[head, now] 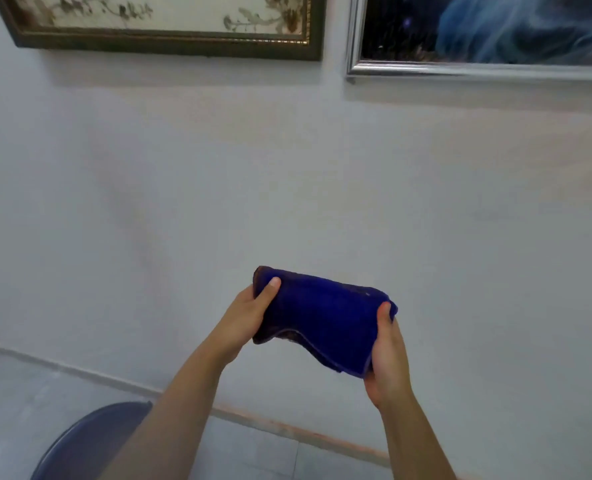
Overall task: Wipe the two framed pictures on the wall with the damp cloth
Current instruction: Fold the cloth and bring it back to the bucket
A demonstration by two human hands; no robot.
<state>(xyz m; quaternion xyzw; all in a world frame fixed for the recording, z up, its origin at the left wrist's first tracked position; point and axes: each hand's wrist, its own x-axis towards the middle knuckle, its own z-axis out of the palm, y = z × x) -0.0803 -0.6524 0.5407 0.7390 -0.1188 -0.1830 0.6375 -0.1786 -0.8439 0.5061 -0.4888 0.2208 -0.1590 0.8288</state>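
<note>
A folded dark blue cloth point(322, 318) is held out in front of the wall, well below both pictures. My left hand point(244, 317) grips its left end, thumb on top. My right hand point(388, 355) grips its right end, thumb pressed on the upper corner. On the wall above hang two pictures, only their lower parts in view: one with a dark green and gold frame point(170, 43) at the upper left, holding a pale floral image, and one with a silver frame point(460, 69) at the upper right, holding a dark blue image.
The pale wall point(322, 168) fills most of the view. A skirting strip point(287, 427) meets a light tiled floor point(17, 393) at the bottom. A round blue-grey basin or stool point(90, 441) stands at the lower left, under my left forearm.
</note>
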